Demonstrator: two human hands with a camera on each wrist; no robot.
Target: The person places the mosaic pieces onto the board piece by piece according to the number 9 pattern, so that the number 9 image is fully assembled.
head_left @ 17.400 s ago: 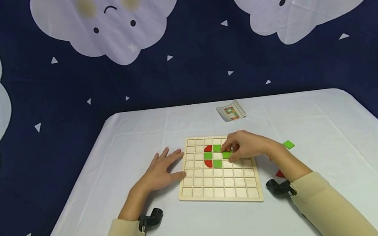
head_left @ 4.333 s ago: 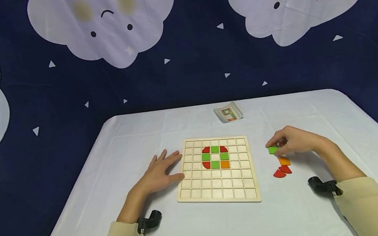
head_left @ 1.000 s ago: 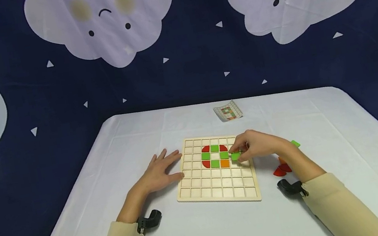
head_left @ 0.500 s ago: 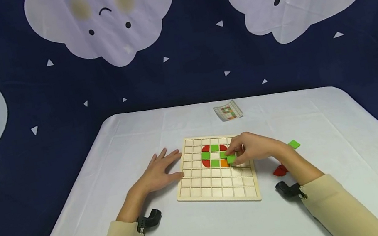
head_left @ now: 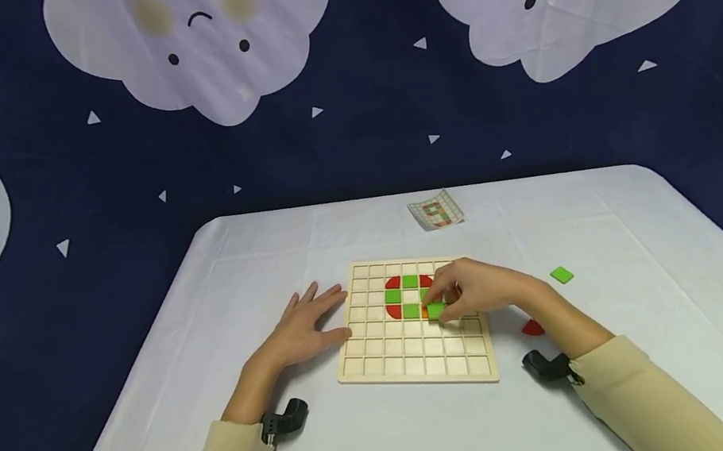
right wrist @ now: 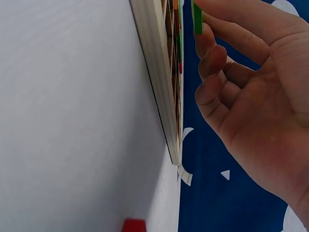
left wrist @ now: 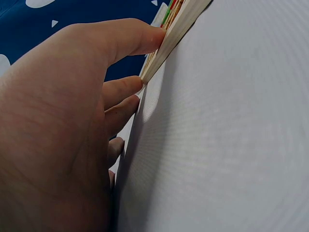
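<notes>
A wooden grid board (head_left: 416,371) lies mid-table with red, green and orange tiles set in its upper middle cells. My right hand (head_left: 477,286) pinches a green square tile (head_left: 436,311) between thumb and fingers, over the board where it partly covers an orange tile (head_left: 424,312). In the right wrist view that green tile (right wrist: 197,19) is held on edge, a little above the board's surface. My left hand (head_left: 307,328) rests spread on the table, thumb and index fingertips against the board's left edge (left wrist: 169,48).
A loose green tile (head_left: 562,275) and a red rounded piece (head_left: 532,328) lie right of the board, near my right forearm. Behind the board sits a small curled pattern card (head_left: 436,211). A dark cloud-print cloth (head_left: 381,133) hangs behind the white table.
Over the last second my right hand has carried the green tile leftward and slightly nearer over the board, to the orange tile. Earlier, it picked up this tile from the right. Left hand stays put.
</notes>
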